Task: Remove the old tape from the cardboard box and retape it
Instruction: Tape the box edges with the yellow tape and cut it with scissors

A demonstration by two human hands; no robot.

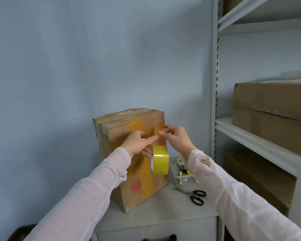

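Single head-worn wide-angle view. It looks forward and slightly down from the near edge of the cabinet top (163, 211) at the cardboard box (137, 185), which stands close by. The wall (94, 58) fills the upper frame, and shelving (261, 138) runs along the right edge.

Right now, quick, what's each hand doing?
Left hand: holds the yellow tape roll.
Right hand: pinches the tape strip pulled from it, up against the cardboard box.

Tape roll (160, 162): bright yellow. Cardboard box (129, 171): brown, amber tape bands, red markings. Scissors (196, 196): black handles. Sleeves (87, 197): white.
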